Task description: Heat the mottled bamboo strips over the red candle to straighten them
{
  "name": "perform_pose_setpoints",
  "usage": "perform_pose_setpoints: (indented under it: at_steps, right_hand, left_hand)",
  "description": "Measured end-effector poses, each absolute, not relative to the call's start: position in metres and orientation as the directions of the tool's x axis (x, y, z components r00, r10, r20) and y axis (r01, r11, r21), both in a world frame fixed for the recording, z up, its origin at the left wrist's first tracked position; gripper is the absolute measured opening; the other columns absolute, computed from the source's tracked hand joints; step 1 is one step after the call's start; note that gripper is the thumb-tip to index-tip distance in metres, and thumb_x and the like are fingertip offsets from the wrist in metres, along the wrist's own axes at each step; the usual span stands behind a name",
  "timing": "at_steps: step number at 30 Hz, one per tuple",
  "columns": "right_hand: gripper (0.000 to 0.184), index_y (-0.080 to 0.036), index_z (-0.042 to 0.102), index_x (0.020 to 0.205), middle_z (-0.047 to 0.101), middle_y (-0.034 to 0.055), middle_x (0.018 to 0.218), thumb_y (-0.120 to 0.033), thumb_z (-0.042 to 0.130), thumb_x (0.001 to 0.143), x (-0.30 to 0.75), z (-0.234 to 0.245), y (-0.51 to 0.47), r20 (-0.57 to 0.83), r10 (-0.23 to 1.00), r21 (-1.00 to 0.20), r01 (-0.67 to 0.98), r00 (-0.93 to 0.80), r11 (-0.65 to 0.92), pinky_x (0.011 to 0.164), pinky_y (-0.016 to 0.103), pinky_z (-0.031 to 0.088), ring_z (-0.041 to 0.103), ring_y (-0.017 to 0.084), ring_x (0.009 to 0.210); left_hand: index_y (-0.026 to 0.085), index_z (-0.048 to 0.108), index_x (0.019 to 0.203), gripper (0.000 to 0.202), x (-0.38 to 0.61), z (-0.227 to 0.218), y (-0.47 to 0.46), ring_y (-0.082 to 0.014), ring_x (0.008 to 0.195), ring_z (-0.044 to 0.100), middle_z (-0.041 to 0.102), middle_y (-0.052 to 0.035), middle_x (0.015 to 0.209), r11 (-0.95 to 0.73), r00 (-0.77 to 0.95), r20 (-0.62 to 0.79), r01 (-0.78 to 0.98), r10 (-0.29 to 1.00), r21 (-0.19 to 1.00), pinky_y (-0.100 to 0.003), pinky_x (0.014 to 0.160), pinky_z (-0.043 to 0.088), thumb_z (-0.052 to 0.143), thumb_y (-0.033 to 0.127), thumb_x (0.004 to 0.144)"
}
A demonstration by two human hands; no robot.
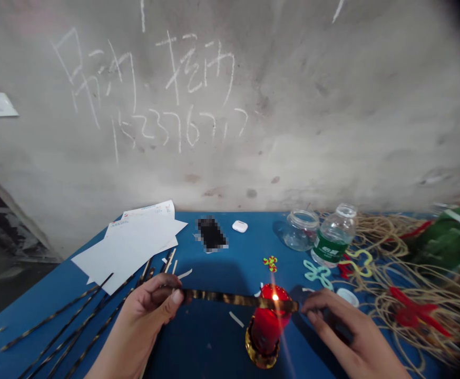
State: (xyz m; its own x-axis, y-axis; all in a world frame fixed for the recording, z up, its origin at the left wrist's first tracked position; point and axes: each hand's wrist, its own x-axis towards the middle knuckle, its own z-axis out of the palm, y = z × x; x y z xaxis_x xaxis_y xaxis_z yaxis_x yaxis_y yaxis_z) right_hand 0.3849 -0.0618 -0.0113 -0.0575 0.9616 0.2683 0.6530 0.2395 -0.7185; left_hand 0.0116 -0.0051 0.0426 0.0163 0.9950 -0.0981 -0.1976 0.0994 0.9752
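My left hand and my right hand hold a long, narrow brown-and-gold mottled strip level between them. Its right part passes through the flame of a red candle, which stands in a gold holder. The left hand grips the strip between thumb and fingers, and the right fingertips pinch its far end. Several similar dark mottled strips lie on the blue table to the left, near my left hand.
White papers, a pixelated phone and a white earbud case lie at the back. A glass jar and a water bottle stand back right beside tangled twine and colourful shapes. A chalk-marked concrete wall rises behind.
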Motion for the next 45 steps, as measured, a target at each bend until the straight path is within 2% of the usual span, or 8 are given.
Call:
perform_pose_setpoints:
  at_steps: [11, 16, 30, 34, 37, 42, 45]
  right_hand:
    - [0.021, -0.032, 0.066, 0.109, 0.071, -0.0002, 0.106, -0.048, 0.053, 0.11, 0.385, -0.014, -0.059, 0.259, 0.963, -0.723, 0.647, -0.075, 0.245, 0.084, 0.029, 0.056, 0.071, 0.018, 0.095]
    - [0.02, -0.033, 0.066, 0.107, 0.072, -0.0011, 0.104, -0.048, 0.054, 0.109, 0.386, -0.015, -0.061, 0.273, 0.96, -0.722, 0.645, -0.068, 0.251, 0.081, 0.028, 0.055, 0.071, 0.018, 0.092]
    - [0.02, -0.031, 0.067, 0.108, 0.072, 0.0008, 0.105, -0.045, 0.053, 0.11, 0.385, -0.013, -0.061, 0.287, 0.951, -0.686, 0.669, -0.114, 0.287, 0.081, 0.03, 0.056, 0.072, 0.019, 0.092]
    - [0.02, -0.031, 0.067, 0.107, 0.072, 0.0006, 0.102, -0.045, 0.053, 0.109, 0.385, -0.012, -0.059, 0.302, 0.944, -0.676, 0.67, -0.128, 0.307, 0.08, 0.03, 0.057, 0.072, 0.019, 0.09]
    - [0.02, -0.03, 0.067, 0.107, 0.072, 0.0009, 0.103, -0.045, 0.053, 0.109, 0.385, -0.011, -0.059, 0.298, 0.945, -0.676, 0.67, -0.134, 0.307, 0.08, 0.03, 0.057, 0.072, 0.019, 0.091]
    - [0.018, -0.031, 0.066, 0.11, 0.072, 0.0008, 0.107, -0.043, 0.053, 0.11, 0.384, -0.011, -0.059, 0.293, 0.944, -0.675, 0.667, -0.152, 0.316, 0.085, 0.031, 0.056, 0.071, 0.019, 0.097]
    - [0.019, -0.031, 0.067, 0.108, 0.073, 0.0011, 0.105, -0.044, 0.053, 0.109, 0.384, -0.011, -0.058, 0.297, 0.942, -0.664, 0.675, -0.157, 0.322, 0.084, 0.031, 0.057, 0.072, 0.019, 0.095]
  left_hand:
    - [0.02, 0.081, 0.091, 0.04, 0.006, 0.031, 0.001, -0.0106, 0.064, 0.053, 0.073, -0.0009, 0.073, 0.093, 0.023, -0.09, -0.207, 0.996, 0.974, -0.017, 0.06, 0.044, 0.1, 0.049, 0.071]
    - [0.02, 0.08, 0.087, 0.041, 0.006, 0.032, -0.001, -0.01, 0.063, 0.055, 0.072, 0.0003, 0.071, 0.092, 0.007, -0.093, -0.228, 0.996, 0.969, -0.017, 0.059, 0.045, 0.101, 0.048, 0.068]
    - [0.018, 0.08, 0.082, 0.047, 0.008, 0.035, 0.002, -0.0103, 0.061, 0.052, 0.073, -0.0023, 0.073, 0.066, -0.01, -0.07, -0.224, 0.998, 0.972, -0.018, 0.057, 0.043, 0.102, 0.055, 0.063]
    - [0.018, 0.075, 0.073, 0.047, 0.006, 0.031, 0.003, -0.0105, 0.063, 0.055, 0.067, 0.0001, 0.066, 0.033, -0.05, -0.048, -0.261, 0.998, 0.965, -0.017, 0.061, 0.044, 0.099, 0.057, 0.066]
    - [0.019, 0.072, 0.073, 0.047, 0.005, 0.029, 0.004, -0.0108, 0.063, 0.057, 0.059, 0.0032, 0.059, 0.03, -0.091, -0.058, -0.284, 0.994, 0.958, -0.016, 0.06, 0.041, 0.098, 0.058, 0.069]
    - [0.018, 0.069, 0.069, 0.055, 0.007, 0.031, 0.004, -0.0114, 0.062, 0.058, 0.065, 0.0007, 0.062, 0.087, -0.093, -0.114, -0.254, 0.989, 0.963, -0.017, 0.055, 0.038, 0.099, 0.063, 0.061]
    - [0.017, 0.069, 0.066, 0.057, 0.007, 0.031, 0.004, -0.0121, 0.061, 0.059, 0.066, -0.0007, 0.062, 0.082, -0.076, -0.103, -0.237, 0.992, 0.968, -0.017, 0.054, 0.037, 0.099, 0.065, 0.059]
